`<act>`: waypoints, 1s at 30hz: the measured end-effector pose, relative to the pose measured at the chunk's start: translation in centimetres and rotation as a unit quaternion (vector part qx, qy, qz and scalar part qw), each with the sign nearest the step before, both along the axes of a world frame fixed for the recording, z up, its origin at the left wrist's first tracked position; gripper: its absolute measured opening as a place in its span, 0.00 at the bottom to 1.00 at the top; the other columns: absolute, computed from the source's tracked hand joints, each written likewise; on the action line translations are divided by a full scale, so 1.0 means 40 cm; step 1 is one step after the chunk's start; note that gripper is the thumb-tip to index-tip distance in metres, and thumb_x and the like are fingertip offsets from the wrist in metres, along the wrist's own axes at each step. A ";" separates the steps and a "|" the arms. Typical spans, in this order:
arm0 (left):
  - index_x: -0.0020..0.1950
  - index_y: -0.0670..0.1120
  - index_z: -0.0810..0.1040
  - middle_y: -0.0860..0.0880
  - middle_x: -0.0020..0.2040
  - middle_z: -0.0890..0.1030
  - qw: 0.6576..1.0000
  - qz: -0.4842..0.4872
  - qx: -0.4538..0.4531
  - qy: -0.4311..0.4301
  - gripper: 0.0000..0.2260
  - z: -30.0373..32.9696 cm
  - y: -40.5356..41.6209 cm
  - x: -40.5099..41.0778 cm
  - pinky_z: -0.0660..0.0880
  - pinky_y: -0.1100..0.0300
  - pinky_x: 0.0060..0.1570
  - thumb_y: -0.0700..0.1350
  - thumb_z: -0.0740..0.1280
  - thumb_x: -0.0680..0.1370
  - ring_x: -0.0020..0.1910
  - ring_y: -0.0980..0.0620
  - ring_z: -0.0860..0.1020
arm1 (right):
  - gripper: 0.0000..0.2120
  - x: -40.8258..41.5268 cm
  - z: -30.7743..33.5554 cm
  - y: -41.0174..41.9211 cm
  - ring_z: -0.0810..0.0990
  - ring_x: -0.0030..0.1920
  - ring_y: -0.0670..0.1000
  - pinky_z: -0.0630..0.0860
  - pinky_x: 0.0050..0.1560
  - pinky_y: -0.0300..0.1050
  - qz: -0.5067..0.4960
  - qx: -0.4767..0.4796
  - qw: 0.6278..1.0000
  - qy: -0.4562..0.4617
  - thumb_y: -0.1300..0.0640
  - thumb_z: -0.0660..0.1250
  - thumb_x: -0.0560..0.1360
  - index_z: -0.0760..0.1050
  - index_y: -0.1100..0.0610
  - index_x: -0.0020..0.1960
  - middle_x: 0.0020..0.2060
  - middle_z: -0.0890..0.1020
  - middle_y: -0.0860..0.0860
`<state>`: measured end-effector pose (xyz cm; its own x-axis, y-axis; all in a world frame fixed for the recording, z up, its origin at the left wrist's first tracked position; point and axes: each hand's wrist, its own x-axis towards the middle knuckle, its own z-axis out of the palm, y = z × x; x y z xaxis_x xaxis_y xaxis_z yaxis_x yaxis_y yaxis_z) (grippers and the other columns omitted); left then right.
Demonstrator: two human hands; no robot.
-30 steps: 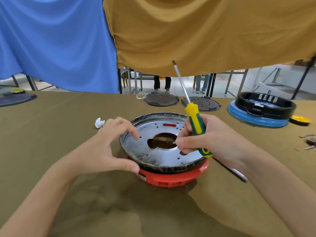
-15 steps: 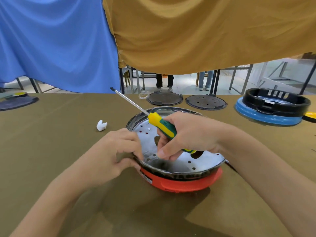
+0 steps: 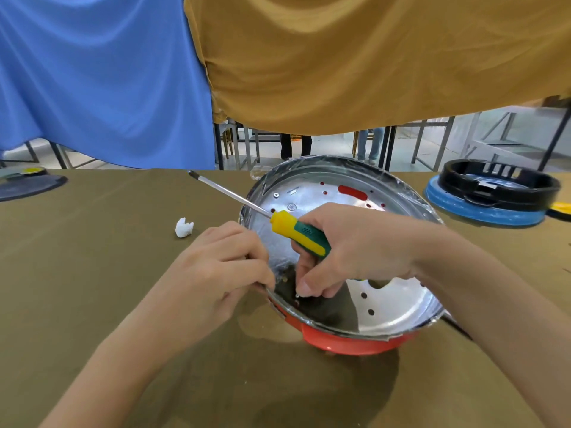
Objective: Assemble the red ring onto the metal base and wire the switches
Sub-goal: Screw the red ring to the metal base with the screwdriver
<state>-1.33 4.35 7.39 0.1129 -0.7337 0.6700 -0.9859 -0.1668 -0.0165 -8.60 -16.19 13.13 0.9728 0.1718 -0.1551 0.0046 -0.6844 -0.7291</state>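
The shiny metal base (image 3: 392, 301), a perforated round pan, sits tilted on the red ring (image 3: 349, 342) near the table's middle. My left hand (image 3: 216, 273) grips the pan's left rim with curled fingers. My right hand (image 3: 349, 251) holds a yellow and green screwdriver (image 3: 296, 231) in the palm, shaft pointing up and left over the table. Its thumb and fingertips pinch something small, perhaps a screw (image 3: 297, 295), low against the pan's near-left floor. No switches or wires show.
A small white scrap (image 3: 184, 227) lies left of the pan. A black ring on a blue ring (image 3: 491, 196) stands at the right, with a yellow piece (image 3: 562, 207) beside it. A dark disc (image 3: 27, 186) lies far left. Blue and tan cloths hang behind the table.
The pan on the red ring now looks larger, closer and more tilted toward me. My right hand has sunk lower into the pan's near-left side; the screwdriver shaft has swung from upright to up-left.
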 end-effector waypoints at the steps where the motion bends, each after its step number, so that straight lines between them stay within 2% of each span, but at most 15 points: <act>1: 0.39 0.43 0.84 0.50 0.40 0.78 1.000 -0.003 0.001 0.000 0.11 -0.001 -0.001 -0.001 0.74 0.50 0.38 0.34 0.64 0.75 0.42 0.48 0.74 | 0.14 -0.001 -0.001 0.001 0.84 0.35 0.49 0.82 0.39 0.39 0.000 -0.007 1.000 0.001 0.67 0.76 0.70 0.71 0.62 0.46 0.41 0.84 0.59; 5: 0.39 0.43 0.84 0.50 0.40 0.79 1.000 -0.003 0.002 -0.002 0.11 -0.007 -0.003 0.003 0.74 0.51 0.39 0.34 0.65 0.75 0.43 0.50 0.73 | 0.14 0.001 -0.007 0.006 0.87 0.40 0.54 0.84 0.47 0.53 -0.007 -0.052 0.999 0.004 0.63 0.77 0.70 0.72 0.62 0.47 0.41 0.85 0.57; 7: 0.39 0.44 0.84 0.51 0.40 0.79 1.000 0.000 0.002 -0.002 0.11 -0.008 -0.002 0.004 0.73 0.51 0.40 0.32 0.65 0.74 0.43 0.51 0.73 | 0.14 0.001 -0.005 0.006 0.87 0.40 0.56 0.84 0.48 0.55 -0.009 -0.054 0.998 0.007 0.63 0.77 0.71 0.72 0.60 0.46 0.42 0.85 0.59; 10: 0.39 0.44 0.85 0.51 0.40 0.79 1.000 0.007 0.005 0.003 0.11 -0.006 -0.001 0.004 0.74 0.51 0.39 0.29 0.69 0.70 0.43 0.50 0.73 | 0.14 -0.001 -0.002 0.004 0.87 0.40 0.56 0.84 0.47 0.54 -0.009 -0.059 0.998 0.013 0.63 0.77 0.71 0.71 0.59 0.46 0.43 0.84 0.61; 12: 0.39 0.44 0.85 0.50 0.40 0.79 1.000 0.009 0.007 0.004 0.11 -0.005 -0.001 0.004 0.74 0.52 0.40 0.29 0.69 0.70 0.43 0.51 0.73 | 0.14 0.001 -0.006 0.006 0.86 0.40 0.57 0.85 0.45 0.50 -0.010 -0.052 0.999 0.009 0.64 0.77 0.71 0.71 0.60 0.45 0.43 0.84 0.62; 17: 0.38 0.43 0.85 0.49 0.39 0.79 1.000 0.012 0.013 0.005 0.11 -0.004 -0.002 0.004 0.70 0.62 0.45 0.28 0.69 0.69 0.43 0.51 0.72 | 0.13 0.005 -0.012 0.007 0.85 0.37 0.53 0.83 0.39 0.41 -0.004 -0.037 0.999 0.006 0.66 0.76 0.71 0.71 0.60 0.44 0.41 0.83 0.60; 19: 0.38 0.43 0.85 0.50 0.39 0.79 1.000 0.014 0.014 0.006 0.11 -0.004 -0.002 0.003 0.69 0.63 0.45 0.28 0.69 0.70 0.43 0.51 0.72 | 0.13 0.006 -0.013 0.005 0.85 0.38 0.53 0.83 0.40 0.41 -0.003 -0.034 0.999 0.003 0.66 0.76 0.71 0.71 0.60 0.44 0.41 0.83 0.59; 24: 0.38 0.44 0.85 0.50 0.39 0.79 1.000 0.020 0.012 0.008 0.11 -0.003 -0.002 0.004 0.69 0.64 0.45 0.28 0.69 0.69 0.43 0.52 0.72 | 0.14 0.010 -0.014 0.003 0.86 0.40 0.57 0.85 0.46 0.53 0.000 -0.033 0.999 0.003 0.65 0.77 0.70 0.71 0.59 0.46 0.43 0.84 0.60; 27: 0.38 0.44 0.85 0.50 0.39 0.79 1.000 0.021 0.011 0.010 0.11 -0.004 -0.002 0.004 0.69 0.64 0.45 0.29 0.69 0.69 0.43 0.52 0.72 | 0.15 0.009 -0.016 0.007 0.86 0.39 0.55 0.84 0.47 0.54 0.003 -0.027 1.000 0.009 0.65 0.77 0.70 0.71 0.61 0.47 0.44 0.83 0.61; 30: 0.39 0.44 0.85 0.49 0.39 0.79 1.000 0.021 0.008 0.009 0.12 -0.004 -0.002 0.006 0.70 0.64 0.45 0.28 0.69 0.69 0.43 0.51 0.72 | 0.14 0.011 -0.019 0.013 0.87 0.37 0.53 0.84 0.48 0.54 0.002 -0.055 0.998 0.008 0.62 0.77 0.70 0.71 0.58 0.46 0.44 0.84 0.60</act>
